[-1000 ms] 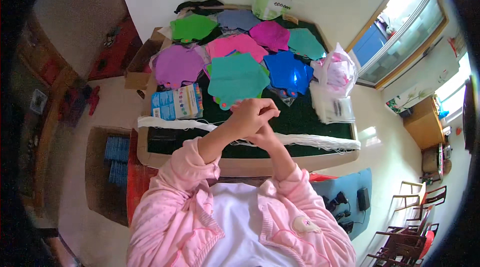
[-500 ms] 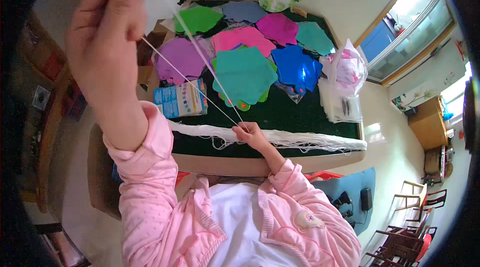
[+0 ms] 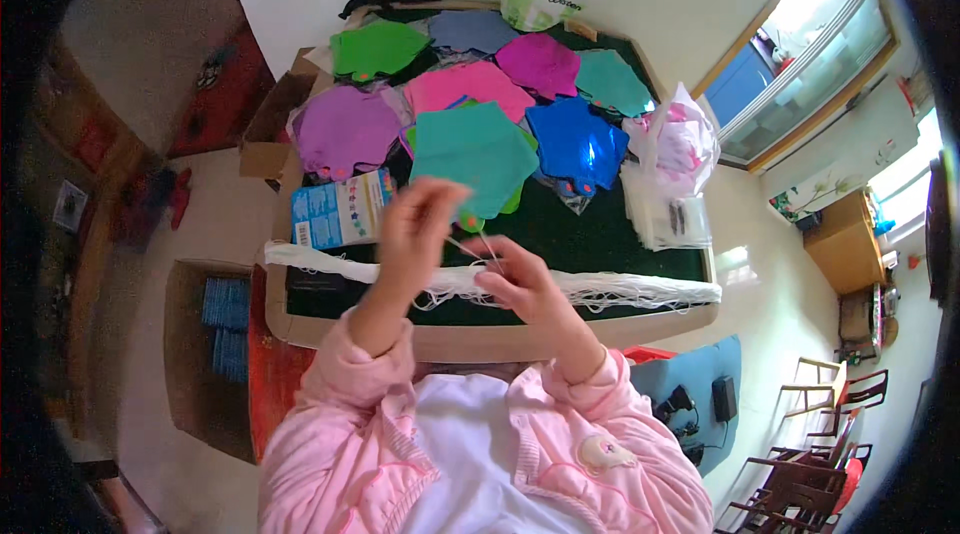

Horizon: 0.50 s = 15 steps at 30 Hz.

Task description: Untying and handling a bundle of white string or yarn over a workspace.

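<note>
A thin white string (image 3: 462,248) runs between my two hands over the near part of the table. My left hand (image 3: 415,229) is smeared by motion, its fingers drawn together at one end of the string. To its right, my right hand (image 3: 520,281) pinches the string between thumb and fingers. Beneath both hands, a long white hank of string (image 3: 640,290) lies along the table's near edge, with loose strands hanging out. Just beyond my hands is a stack of teal cut-out sheets (image 3: 470,154), with green edges showing below it.
Purple (image 3: 348,131), pink (image 3: 468,89) and blue cut-out pieces (image 3: 578,144) cover the dark green tabletop. A blue-and-white packet (image 3: 340,211) lies left. Plastic bags (image 3: 672,139) stand at the right. An open cardboard box (image 3: 210,354) sits on the floor, left of the table.
My left hand has come down from high at the upper left to beside my right hand. The string stretched between them is now short. My right hand has shifted slightly right.
</note>
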Each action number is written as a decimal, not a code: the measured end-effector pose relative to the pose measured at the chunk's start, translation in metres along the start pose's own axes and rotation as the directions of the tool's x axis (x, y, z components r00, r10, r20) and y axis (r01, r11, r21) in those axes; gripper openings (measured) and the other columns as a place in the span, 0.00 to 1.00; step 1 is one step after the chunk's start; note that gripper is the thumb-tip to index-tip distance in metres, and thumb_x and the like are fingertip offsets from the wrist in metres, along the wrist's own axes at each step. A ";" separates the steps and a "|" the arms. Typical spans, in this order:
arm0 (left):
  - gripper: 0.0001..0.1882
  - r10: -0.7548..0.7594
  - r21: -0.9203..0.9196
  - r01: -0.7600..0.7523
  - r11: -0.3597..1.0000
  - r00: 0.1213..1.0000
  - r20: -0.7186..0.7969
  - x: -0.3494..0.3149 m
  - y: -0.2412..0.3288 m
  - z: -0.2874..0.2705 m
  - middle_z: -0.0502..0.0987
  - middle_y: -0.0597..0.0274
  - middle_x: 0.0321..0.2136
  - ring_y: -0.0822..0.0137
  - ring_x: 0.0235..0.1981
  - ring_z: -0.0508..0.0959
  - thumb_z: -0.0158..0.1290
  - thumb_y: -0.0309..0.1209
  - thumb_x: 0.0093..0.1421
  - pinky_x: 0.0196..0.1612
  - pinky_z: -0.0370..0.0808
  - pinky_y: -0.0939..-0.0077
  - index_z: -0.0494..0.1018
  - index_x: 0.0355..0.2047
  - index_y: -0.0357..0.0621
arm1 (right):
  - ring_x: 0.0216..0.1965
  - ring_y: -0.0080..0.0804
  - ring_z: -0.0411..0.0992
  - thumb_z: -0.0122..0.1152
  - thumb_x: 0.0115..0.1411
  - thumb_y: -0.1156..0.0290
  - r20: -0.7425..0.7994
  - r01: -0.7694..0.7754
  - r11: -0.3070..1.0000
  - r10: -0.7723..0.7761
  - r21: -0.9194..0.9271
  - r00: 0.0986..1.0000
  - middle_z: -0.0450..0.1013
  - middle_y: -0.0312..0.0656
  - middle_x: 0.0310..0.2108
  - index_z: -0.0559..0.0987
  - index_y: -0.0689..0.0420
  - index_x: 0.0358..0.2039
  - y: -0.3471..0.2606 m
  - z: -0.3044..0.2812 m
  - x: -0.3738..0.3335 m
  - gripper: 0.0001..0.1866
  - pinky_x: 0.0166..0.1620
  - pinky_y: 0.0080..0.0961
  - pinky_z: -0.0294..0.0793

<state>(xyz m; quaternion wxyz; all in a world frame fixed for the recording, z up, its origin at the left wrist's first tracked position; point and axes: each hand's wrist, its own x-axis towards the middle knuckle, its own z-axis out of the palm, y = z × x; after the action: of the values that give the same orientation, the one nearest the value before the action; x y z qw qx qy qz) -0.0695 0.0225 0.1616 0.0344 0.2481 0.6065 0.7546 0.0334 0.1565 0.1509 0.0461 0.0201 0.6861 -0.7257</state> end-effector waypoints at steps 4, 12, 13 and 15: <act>0.10 -0.306 0.056 0.306 0.951 0.952 0.002 -0.022 -0.029 -0.053 0.69 0.72 0.25 0.82 0.21 0.65 0.49 0.26 0.60 0.20 0.61 0.87 0.71 0.42 0.40 | 0.24 0.23 0.69 0.53 0.58 0.76 -0.165 0.058 0.867 -0.160 -0.496 0.973 0.71 0.37 0.24 0.75 0.62 0.35 0.009 -0.020 -0.024 0.06 0.27 0.18 0.67; 0.27 -0.140 0.121 0.089 0.989 0.836 0.530 -0.046 -0.013 0.003 0.62 0.52 0.55 0.66 0.56 0.63 0.47 0.33 0.61 0.57 0.59 0.73 0.56 0.58 0.37 | 0.26 0.41 0.73 0.54 0.54 0.78 0.147 0.315 0.634 -0.304 -0.706 0.941 0.72 0.48 0.26 0.74 0.63 0.29 -0.016 -0.021 -0.009 0.03 0.29 0.27 0.72; 0.20 -0.183 -0.010 0.213 0.977 0.859 0.478 -0.052 -0.018 0.015 0.71 0.56 0.42 0.71 0.42 0.72 0.43 0.34 0.64 0.44 0.68 0.80 0.62 0.53 0.36 | 0.26 0.42 0.73 0.54 0.54 0.79 0.117 0.330 0.674 -0.342 -0.661 0.932 0.71 0.48 0.25 0.74 0.63 0.29 -0.018 -0.020 -0.002 0.03 0.29 0.27 0.72; 0.17 -0.315 0.027 0.336 0.942 0.850 0.422 -0.048 -0.022 0.020 0.71 0.60 0.33 0.74 0.33 0.71 0.42 0.34 0.65 0.36 0.67 0.83 0.65 0.48 0.35 | 0.26 0.27 0.70 0.52 0.55 0.79 -0.059 0.195 0.856 -0.253 -0.479 0.966 0.71 0.41 0.24 0.74 0.63 0.30 -0.022 -0.028 0.006 0.02 0.30 0.21 0.69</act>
<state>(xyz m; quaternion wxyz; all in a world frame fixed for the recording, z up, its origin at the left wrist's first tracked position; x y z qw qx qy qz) -0.0244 0.0287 0.1282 0.2971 0.2975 0.5998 0.6808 0.0248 0.1856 0.1711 -0.0762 -0.0283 0.8402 -0.5362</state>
